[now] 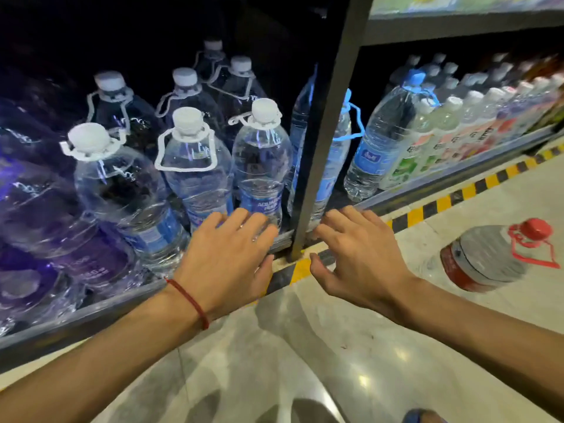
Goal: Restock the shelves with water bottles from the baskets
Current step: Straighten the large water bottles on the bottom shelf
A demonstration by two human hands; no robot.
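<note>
Our left hand (227, 254) lies flat with the fingers spread, their tips over the foot of a white-capped bottle (261, 160) that stands upright at the near edge of the bottom shelf (91, 309); we cannot tell if they press on it. A red string (189, 297) circles that wrist. More white-capped bottles (195, 154) stand to the left of it and in rows behind, each with a white carry loop at the neck. Our right hand (354, 248) is spread too, fingers loosely bent and holding nothing, its tips near the shelf edge just right of the dark post (326, 126). Behind the post stands a blue-handled bottle (331, 166), partly hidden by it, and a second blue-capped bottle (381, 138) stands further right. Beyond that, a row of small bottles (457, 126) runs off to the far right. On the floor (274, 361) to the right, well apart from both hands, is a red-capped bottle (488, 254), blurred. Striped tape (442, 203) in yellow and black runs along the floor at the foot of the shelf.
</note>
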